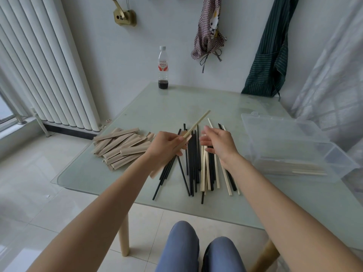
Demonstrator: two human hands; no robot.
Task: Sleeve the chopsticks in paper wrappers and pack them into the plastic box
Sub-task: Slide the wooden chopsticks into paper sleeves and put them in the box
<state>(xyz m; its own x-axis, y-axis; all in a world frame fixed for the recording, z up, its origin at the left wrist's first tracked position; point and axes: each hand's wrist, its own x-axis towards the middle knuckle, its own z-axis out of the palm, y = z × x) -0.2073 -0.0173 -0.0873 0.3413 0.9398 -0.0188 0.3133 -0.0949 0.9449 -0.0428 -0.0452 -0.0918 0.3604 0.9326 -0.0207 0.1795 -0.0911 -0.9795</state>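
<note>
My left hand (169,147) grips a brown paper wrapper (186,137) with pale wooden chopsticks (198,122) sticking out of its top, tilted up to the right. My right hand (218,141) hovers with relaxed, spread fingers over the loose pile of black chopsticks (193,165) and light chopsticks (206,173) on the glass table, holding nothing. A heap of empty paper wrappers (119,148) lies to the left. The clear plastic box (294,152) stands open at the right, with several sleeved chopsticks (306,170) inside.
A plastic bottle (163,68) with dark liquid stands at the table's far edge (196,89). A white radiator (45,61) is at the left. Aprons (269,52) hang on the wall. My knees (200,250) are below the near table edge.
</note>
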